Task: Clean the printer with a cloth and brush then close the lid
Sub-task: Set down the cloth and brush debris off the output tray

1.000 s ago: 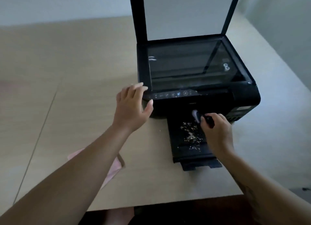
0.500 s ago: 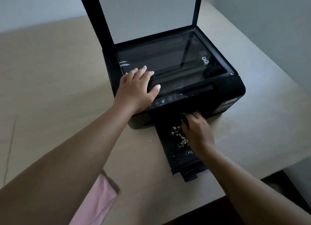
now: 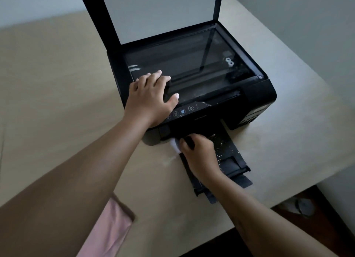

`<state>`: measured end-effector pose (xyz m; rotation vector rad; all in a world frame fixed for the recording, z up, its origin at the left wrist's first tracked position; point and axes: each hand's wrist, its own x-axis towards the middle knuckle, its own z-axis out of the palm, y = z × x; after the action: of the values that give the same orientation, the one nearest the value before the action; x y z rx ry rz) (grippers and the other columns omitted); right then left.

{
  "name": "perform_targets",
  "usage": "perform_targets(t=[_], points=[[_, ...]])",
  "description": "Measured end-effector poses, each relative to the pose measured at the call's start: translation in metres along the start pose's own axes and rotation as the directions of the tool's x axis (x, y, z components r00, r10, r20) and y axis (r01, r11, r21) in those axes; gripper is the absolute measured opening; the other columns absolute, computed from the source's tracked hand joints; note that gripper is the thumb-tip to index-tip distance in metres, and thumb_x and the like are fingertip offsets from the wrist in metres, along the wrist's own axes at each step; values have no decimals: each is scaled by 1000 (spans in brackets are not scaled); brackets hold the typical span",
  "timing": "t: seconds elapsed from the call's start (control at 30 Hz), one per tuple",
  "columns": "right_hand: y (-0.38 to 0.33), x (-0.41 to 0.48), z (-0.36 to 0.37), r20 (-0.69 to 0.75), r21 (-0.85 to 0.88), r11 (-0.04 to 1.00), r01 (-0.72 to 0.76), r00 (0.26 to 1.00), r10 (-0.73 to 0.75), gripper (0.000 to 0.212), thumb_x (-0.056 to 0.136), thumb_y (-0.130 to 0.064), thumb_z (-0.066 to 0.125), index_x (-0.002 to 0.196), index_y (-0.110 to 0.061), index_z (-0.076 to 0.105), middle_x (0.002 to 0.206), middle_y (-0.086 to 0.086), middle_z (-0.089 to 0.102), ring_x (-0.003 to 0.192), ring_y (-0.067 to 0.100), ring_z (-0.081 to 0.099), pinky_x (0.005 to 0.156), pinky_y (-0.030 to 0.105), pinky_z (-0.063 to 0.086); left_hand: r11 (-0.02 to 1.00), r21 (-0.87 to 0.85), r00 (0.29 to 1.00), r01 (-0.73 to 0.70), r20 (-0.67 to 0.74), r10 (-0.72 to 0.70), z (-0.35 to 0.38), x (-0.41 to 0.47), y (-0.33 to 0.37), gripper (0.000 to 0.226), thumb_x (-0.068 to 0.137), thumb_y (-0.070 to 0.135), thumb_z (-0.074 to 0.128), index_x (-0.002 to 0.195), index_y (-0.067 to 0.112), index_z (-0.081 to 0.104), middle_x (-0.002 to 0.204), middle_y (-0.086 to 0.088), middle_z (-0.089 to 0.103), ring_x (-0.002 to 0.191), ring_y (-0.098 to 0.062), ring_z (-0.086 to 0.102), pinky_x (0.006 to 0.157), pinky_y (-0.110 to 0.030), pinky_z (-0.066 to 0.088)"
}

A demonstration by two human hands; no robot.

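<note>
Right hand [image 3: 197, 154] has shifted to the left edge of the tray [image 3: 232, 160], fingers clamped on the brush [image 3: 175, 144]. Left hand [image 3: 149, 101] lies flat on the printer [image 3: 257, 95], fingers apart. Crumbs [image 3: 219, 141] remain on the tray; cloth [image 3: 107, 231] lies idle on the table [image 3: 57, 83]; lid [image 3: 163, 16] stands open.

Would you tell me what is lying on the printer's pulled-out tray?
Pale crumbs are scattered on the tray; the right hand holds a brush at its edge. Whatever lies under that hand is hidden.
</note>
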<state>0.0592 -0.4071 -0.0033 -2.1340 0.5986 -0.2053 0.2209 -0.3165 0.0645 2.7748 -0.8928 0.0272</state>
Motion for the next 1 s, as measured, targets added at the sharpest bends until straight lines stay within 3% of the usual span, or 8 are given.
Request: perform_targets(t=[0.1, 0.37, 0.4, 0.5, 0.63, 0.77, 0.87, 1.0], points=[[13, 14, -29, -12, 46, 989, -139, 990, 140, 34, 96, -24, 57, 62, -18, 51, 60, -1, 51, 49, 9, 43, 42, 15, 32, 1000, -6, 1000, 4, -5, -4, 0, 0, 1, 59, 92, 60, 37, 143, 32, 38, 161, 3, 26, 146, -20, 19, 116, -45, 16], [49, 49, -91, -164, -96, 971, -220, 965, 203, 30, 95, -24, 56, 70, -7, 53, 62, 5, 51, 55, 19, 46, 48, 25, 33, 1000, -15, 1000, 9, -24, -10, 1, 0, 1, 57, 91, 60, 38, 141, 33, 40, 158, 6, 30, 143, -19, 23, 114, -44, 18], [52, 51, -96, -175, -137, 969, -204, 968, 179, 31, 95, -25, 55, 71, -7, 52, 66, 8, 54, 59, 23, 48, 53, 31, 33, 1000, -15, 1000, 10, -25, -10, 1, 0, 1, 57, 91, 60, 39, 141, 33, 40, 158, 6, 30, 143, -19, 23, 114, -44, 18], [56, 49, -99, -195, -274, 956, -106, 979, 53, 29, 95, -27, 56, 77, -5, 56, 82, 15, 56, 72, 34, 52, 62, 33, 34, 1000, -19, 999, 11, -32, -12, 1, 0, 1, 57, 91, 60, 40, 141, 33, 41, 158, 6, 30, 143, -18, 23, 114, -44, 18], [59, 38, -83, -142, -395, 916, 66, 981, -132, 21, 93, -19, 61, 89, 1, 64, 93, 21, 60, 81, 40, 58, 64, 38, 42, 1000, -25, 999, 10, -36, -11, 2, 1, 1, 57, 90, 60, 41, 141, 34, 41, 157, 7, 31, 143, -17, 23, 114, -44, 18], [51, 20, -52, -36, -470, 866, 172, 976, -214, 15, 87, -14, 67, 93, -1, 66, 88, 19, 63, 76, 41, 63, 57, 40, 50, 1000, -27, 999, 8, -42, -9, 1, 0, 0, 56, 90, 60, 41, 140, 34, 41, 157, 7, 31, 142, -17, 24, 113, -44, 19], [38, 3, -30, -13, -450, 862, 232, 964, -266, 17, 88, -16, 66, 99, -2, 68, 84, 14, 64, 73, 36, 63, 51, 34, 46, 1000, -29, 999, 6, -46, -8, 1, 0, 0, 56, 91, 59, 42, 140, 34, 42, 157, 7, 32, 142, -18, 24, 113, -44, 19], [18, -11, -13, 14, -228, 946, 228, 973, -231, 15, 93, -18, 61, 91, -4, 66, 83, 13, 61, 69, 31, 58, 54, 34, 41, 999, -33, 999, 11, -46, -13, 1, 0, 1, 56, 91, 60, 42, 140, 34, 41, 157, 7, 31, 142, -17, 24, 113, -43, 19]])
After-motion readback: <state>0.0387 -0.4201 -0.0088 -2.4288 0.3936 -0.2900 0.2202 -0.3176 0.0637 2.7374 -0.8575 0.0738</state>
